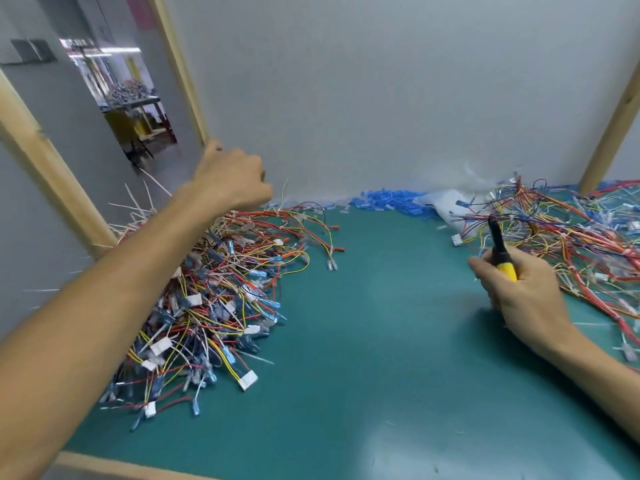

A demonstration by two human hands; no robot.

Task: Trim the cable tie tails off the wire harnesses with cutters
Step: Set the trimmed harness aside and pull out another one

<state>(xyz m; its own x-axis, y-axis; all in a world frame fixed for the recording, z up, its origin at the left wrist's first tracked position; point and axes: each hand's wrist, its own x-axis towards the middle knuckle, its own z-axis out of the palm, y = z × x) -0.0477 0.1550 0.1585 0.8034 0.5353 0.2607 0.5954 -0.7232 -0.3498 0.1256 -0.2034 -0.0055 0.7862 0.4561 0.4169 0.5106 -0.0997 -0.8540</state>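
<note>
A big heap of wire harnesses (228, 292) with white cable tie tails sticking out lies on the left of the green mat (363, 323). My left hand (232, 178) is stretched over the far top of that heap, back toward the camera; its fingers curl down out of sight, so what they touch is hidden. My right hand (519, 289) grips yellow-handled cutters (504, 261), black jaws pointing up and away, just short of a second heap of harnesses (571, 237) on the right.
Loose blue terminal sleeves (391, 199) and a white plastic bag (446, 206) lie along the back wall. Wooden frame posts stand at the left (52, 161), back left (183, 74) and back right (613, 126). Cut white tie bits are scattered on the mat at the right.
</note>
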